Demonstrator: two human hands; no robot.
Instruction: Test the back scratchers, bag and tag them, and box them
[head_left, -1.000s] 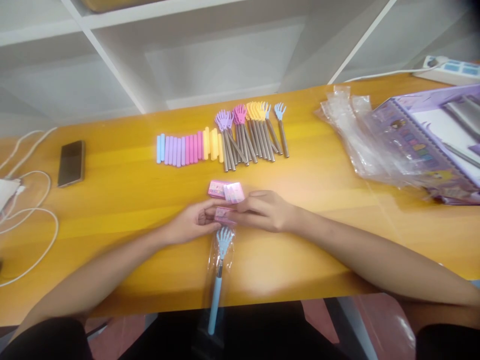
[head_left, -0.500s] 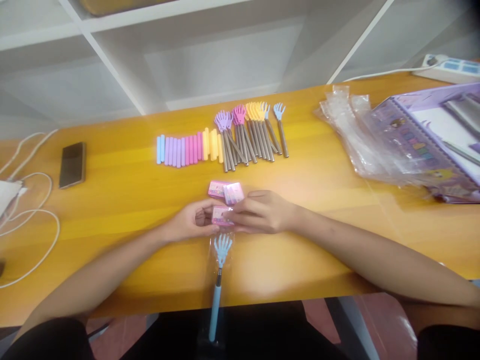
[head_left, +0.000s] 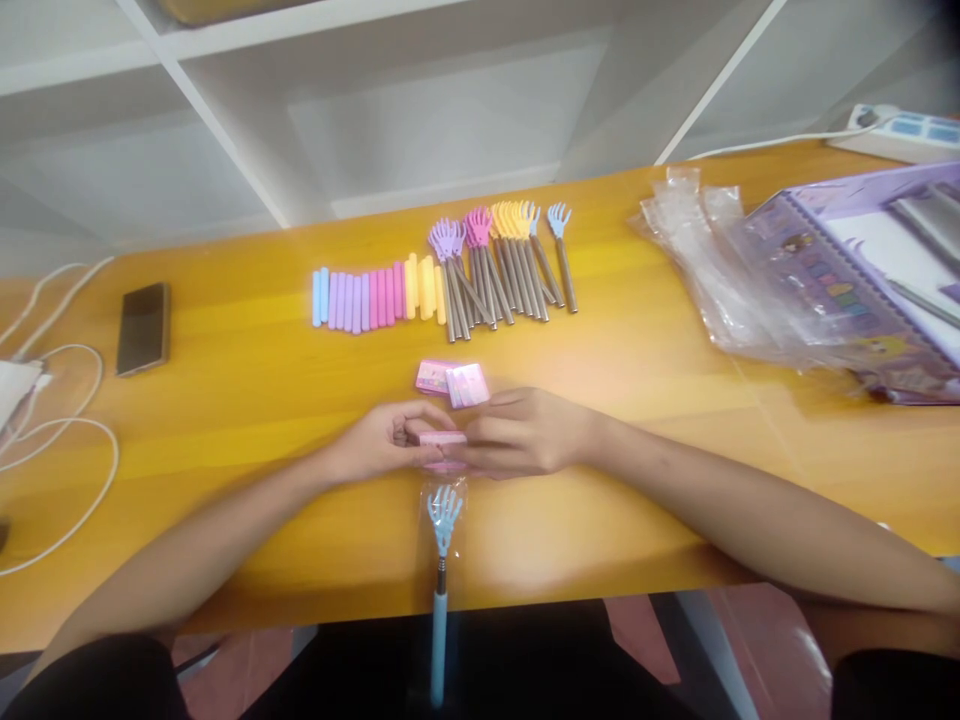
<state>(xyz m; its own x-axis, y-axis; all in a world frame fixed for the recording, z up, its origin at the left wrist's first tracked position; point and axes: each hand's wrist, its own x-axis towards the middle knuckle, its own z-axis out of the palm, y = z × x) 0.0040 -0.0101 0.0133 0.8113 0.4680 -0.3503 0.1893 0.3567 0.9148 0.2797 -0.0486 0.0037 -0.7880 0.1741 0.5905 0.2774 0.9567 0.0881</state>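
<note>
Between my left hand (head_left: 394, 440) and my right hand (head_left: 521, 435) is a small pink printed card (head_left: 441, 439), pinched by the fingers of both. Below it a blue back scratcher (head_left: 444, 520) lies in a clear plastic bag, its handle reaching past the table's front edge. The bag's top comes up to the fingers; whether they grip it I cannot tell. Just beyond my hands rest more pink cards (head_left: 469, 385) in two overlapping stacks.
Coloured handle sleeves (head_left: 360, 302) and several back scratchers with metal rods (head_left: 517, 275) lie in rows behind the cards. Clear bags (head_left: 720, 270) and a purple box (head_left: 840, 290) are at the right. A phone (head_left: 143, 328) and white cables (head_left: 112, 440) lie left.
Both hands have come slightly nearer the table's front edge with the card, which now looks tilted and narrower. The bagged back scratcher has slid a little the same way and straightened.
</note>
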